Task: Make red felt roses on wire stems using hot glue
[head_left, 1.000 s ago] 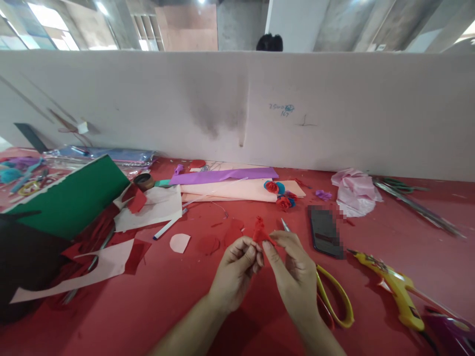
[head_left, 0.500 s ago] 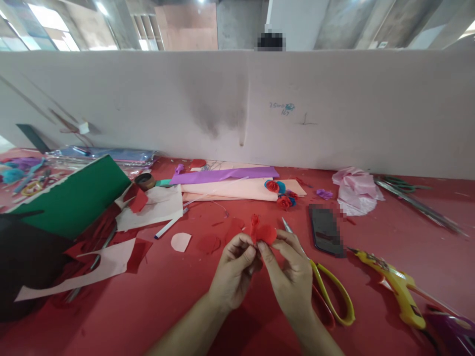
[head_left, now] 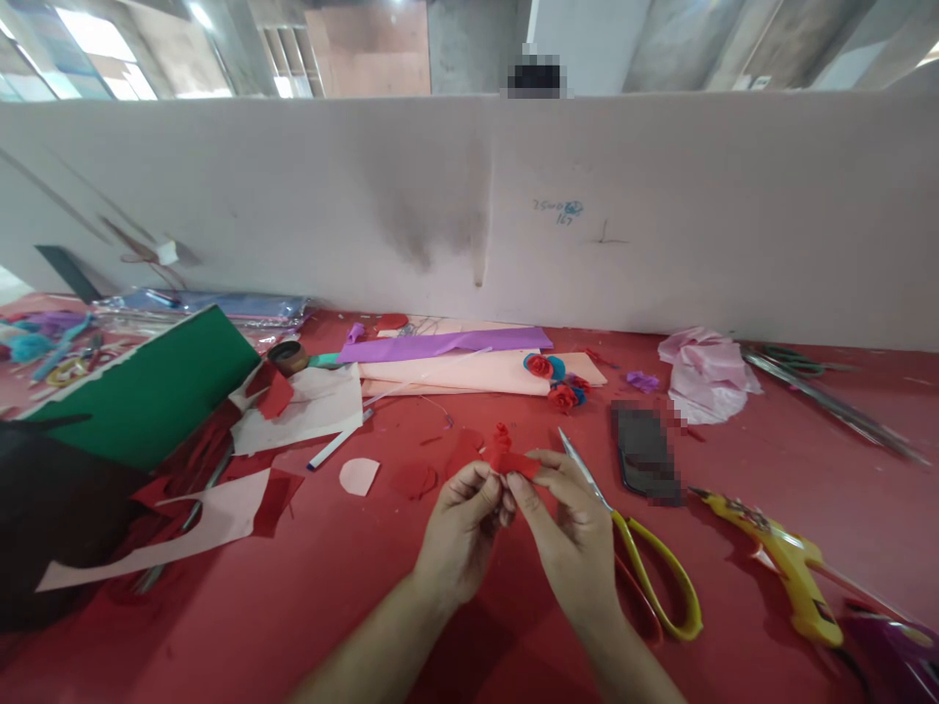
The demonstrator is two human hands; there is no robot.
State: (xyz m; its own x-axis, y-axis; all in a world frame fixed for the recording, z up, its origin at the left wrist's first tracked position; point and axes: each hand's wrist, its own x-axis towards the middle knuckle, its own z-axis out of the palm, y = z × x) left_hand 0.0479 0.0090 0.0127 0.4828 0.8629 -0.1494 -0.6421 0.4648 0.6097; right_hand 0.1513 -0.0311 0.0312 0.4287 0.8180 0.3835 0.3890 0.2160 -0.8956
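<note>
Between my two hands is a small red paper flower (head_left: 503, 452), its rolled centre pointing up and a petal flaring to the right. My left hand (head_left: 462, 528) pinches its base from the left. From the right, the thumb and fingers of my right hand (head_left: 570, 533) grip the petal's lower edge. Red paper petals (head_left: 413, 480) lie flat just left of my hands, near a pale pink paper cutout (head_left: 359, 476). Scissors (head_left: 656, 577) with yellow handles rest beside my right hand, partly hidden by it.
A yellow glue gun (head_left: 788, 567) and a black phone (head_left: 646, 455) lie to the right. Finished red and blue flowers (head_left: 543, 367) rest on peach paper (head_left: 455, 376). Green board (head_left: 161, 391) and paper scraps (head_left: 220, 528) crowd the left. A white partition (head_left: 293, 196) stands behind.
The right petal, which stood out round and flat, is now folded lower and closer around the rolled centre. My hands have barely shifted.
</note>
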